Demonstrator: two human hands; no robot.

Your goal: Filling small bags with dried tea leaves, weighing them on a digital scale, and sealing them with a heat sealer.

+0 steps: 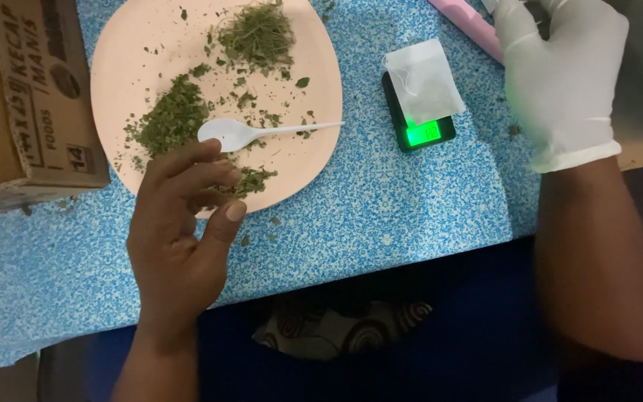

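Pale peach, the round plate on the blue-speckled tablecloth carries loose piles of dried green herb, one far and stringy, one near the middle, one small heap at the near rim. From the head camera, the slim white plastic spoon lies flat on the plate, its long axis running left to right, bowl to the left and handle tip to the right, tilted only slightly. The bare left hand hovers over the near rim with fingers loosely curled and part open, holding nothing, just beside the spoon's bowl. To the right, a small white paper sachet rests on a little black pocket scale with a lit green display. My guess is that weighing is under way, with most herb still on the plate. The white-gloved right hand sits far right by a pink strip; whether it pinches anything I cannot tell. A brown cardboard box stands at far left.
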